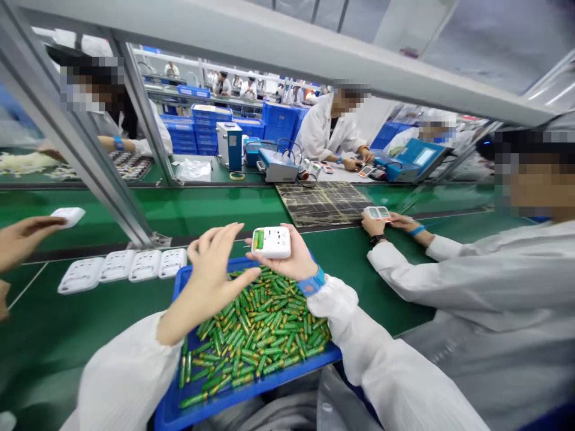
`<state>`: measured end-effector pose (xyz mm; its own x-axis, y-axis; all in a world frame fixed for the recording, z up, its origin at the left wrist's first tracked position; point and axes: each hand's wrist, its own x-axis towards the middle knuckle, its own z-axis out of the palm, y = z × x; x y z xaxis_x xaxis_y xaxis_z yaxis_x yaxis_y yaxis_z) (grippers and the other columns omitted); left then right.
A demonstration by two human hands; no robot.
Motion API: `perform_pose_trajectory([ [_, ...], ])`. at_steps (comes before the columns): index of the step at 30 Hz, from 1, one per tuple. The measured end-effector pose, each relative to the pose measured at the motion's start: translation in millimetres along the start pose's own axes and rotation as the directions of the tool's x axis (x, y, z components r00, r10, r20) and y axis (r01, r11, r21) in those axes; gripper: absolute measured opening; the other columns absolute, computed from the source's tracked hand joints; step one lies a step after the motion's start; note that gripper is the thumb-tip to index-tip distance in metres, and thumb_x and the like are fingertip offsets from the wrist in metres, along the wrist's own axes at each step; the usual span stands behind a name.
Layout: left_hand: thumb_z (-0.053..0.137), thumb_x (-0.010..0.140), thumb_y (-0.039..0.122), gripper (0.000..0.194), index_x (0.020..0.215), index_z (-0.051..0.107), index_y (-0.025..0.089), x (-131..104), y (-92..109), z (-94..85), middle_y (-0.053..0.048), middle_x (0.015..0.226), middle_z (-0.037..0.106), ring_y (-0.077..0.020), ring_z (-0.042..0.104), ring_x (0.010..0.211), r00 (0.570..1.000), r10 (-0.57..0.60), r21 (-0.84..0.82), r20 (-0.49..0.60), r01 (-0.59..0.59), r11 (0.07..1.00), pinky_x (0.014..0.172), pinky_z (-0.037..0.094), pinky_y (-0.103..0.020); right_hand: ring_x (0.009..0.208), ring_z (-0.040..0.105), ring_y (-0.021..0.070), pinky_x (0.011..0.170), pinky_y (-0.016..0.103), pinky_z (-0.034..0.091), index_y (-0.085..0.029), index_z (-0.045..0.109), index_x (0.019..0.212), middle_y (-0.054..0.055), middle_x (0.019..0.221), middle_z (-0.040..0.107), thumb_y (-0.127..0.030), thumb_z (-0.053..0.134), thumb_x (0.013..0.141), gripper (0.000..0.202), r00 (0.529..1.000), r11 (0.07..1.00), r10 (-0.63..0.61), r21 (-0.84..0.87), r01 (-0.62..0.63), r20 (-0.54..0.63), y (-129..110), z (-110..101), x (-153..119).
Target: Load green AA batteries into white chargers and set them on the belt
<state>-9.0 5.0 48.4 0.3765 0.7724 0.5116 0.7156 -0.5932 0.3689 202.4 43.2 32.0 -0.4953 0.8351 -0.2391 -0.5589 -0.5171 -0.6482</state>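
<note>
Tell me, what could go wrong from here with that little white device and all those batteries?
The white device rests in the right hand close over the blue tray; if it slipped, it could drop among the loose batteries.

Green batteries show in its uncovered slot, so a tilt might let one fall out.

The loose batteries point every which way, so one could perhaps be put in backwards.

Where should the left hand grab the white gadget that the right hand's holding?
Probably by the far edge of the white gadget, the left hand coming from above: that edge looks bare, while the right hand lies underneath, its fingertips poking out beside the end with green batteries.
</note>
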Motion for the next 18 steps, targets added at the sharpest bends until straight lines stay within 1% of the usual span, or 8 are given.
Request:
perform_pose_trajectory([
  [2,0.064,0.082,0.056,0.077,0.145,0.033,0.023,1,11,14.3,-0.014,0.146,0.047,-0.0343,0.038,0.132,1.000,-0.017,-0.041,0.001,0.017,0.999,0.103,0.027,-0.050,0.084,0.071,0.0251,0.073,0.038,0.058,-0.014,0.060,0.109,0.013,0.098,0.074,-0.051,0.038,0.089,0.048,0.997,0.992,0.066,0.106,-0.062,-0.037,21,10,1],
  [4,0.070,0.077,0.052,0.080,0.143,0.036,0.023,0,14,28.8,-0.014,0.145,0.049,-0.0347,0.037,0.132,1.000,-0.014,-0.039,0.022,0.014,0.999,0.105,0.024,-0.051,0.070,0.069,0.0200,0.068,0.032,0.057,-0.014,0.062,0.095,0.008,0.081,0.072,-0.047,0.038,0.091,0.041,0.987,0.985,0.097,0.156,-0.077,-0.125,40,11,4],
  [6,0.072,0.073,0.048,0.080,0.141,0.040,0.022,-2,12,41.8,-0.013,0.145,0.049,-0.0348,0.037,0.132,0.998,-0.024,-0.037,0.051,0.026,0.999,0.106,0.022,-0.052,0.061,0.065,0.0164,0.061,0.027,0.054,-0.016,0.061,0.086,0.005,0.070,0.069,-0.044,0.040,0.092,0.035,0.974,0.982,0.102,0.178,-0.066,-0.202,52,8,9],
  [9,0.073,0.070,0.046,0.080,0.139,0.042,0.021,-5,2,55.0,-0.012,0.146,0.048,-0.0355,0.038,0.131,0.993,-0.085,-0.035,0.077,0.088,0.995,0.105,0.022,-0.052,0.061,0.064,0.0168,0.060,0.029,0.053,-0.017,0.062,0.088,0.003,0.070,0.068,-0.044,0.040,0.092,0.035,0.967,0.982,0.098,0.181,-0.056,-0.237,61,0,17],
  [11,0.074,0.069,0.048,0.080,0.138,0.044,0.020,-5,-4,58.6,-0.013,0.144,0.050,-0.0363,0.039,0.129,0.991,-0.093,-0.032,0.091,0.097,0.995,0.104,0.022,-0.054,0.063,0.064,0.0170,0.063,0.030,0.053,-0.018,0.062,0.090,0.002,0.071,0.068,-0.046,0.043,0.092,0.035,0.961,0.985,0.108,0.158,-0.068,-0.257,62,-4,20],
  [15,0.077,0.069,0.048,0.075,0.134,0.047,0.022,-3,-10,56.4,-0.012,0.130,0.061,-0.0339,0.049,0.120,0.982,0.013,-0.107,0.187,0.007,0.994,0.105,0.020,-0.056,0.061,0.062,0.0137,0.060,0.025,0.050,-0.019,0.062,0.085,0.000,0.070,0.067,-0.050,0.057,0.088,0.031,0.947,0.997,0.061,0.062,-0.044,-0.317,59,-7,20],
  [16,0.077,0.069,0.047,0.072,0.131,0.049,0.022,-3,-10,55.1,-0.011,0.126,0.064,-0.0325,0.053,0.116,0.982,0.025,-0.127,0.186,-0.002,0.992,0.105,0.019,-0.056,0.061,0.062,0.0131,0.060,0.024,0.050,-0.019,0.062,0.083,0.000,0.070,0.068,-0.050,0.059,0.088,0.031,0.949,0.999,0.046,0.042,-0.034,-0.311,58,-7,18],
  [18,0.078,0.070,0.048,0.066,0.125,0.052,0.024,-2,-9,53.3,-0.009,0.118,0.067,-0.0299,0.058,0.108,0.994,-0.009,-0.141,0.113,0.025,0.990,0.106,0.017,-0.056,0.063,0.064,0.0137,0.061,0.025,0.052,-0.019,0.064,0.086,0.001,0.074,0.070,-0.049,0.059,0.087,0.031,0.969,0.999,0.047,0.008,-0.047,-0.244,53,-7,13],
])
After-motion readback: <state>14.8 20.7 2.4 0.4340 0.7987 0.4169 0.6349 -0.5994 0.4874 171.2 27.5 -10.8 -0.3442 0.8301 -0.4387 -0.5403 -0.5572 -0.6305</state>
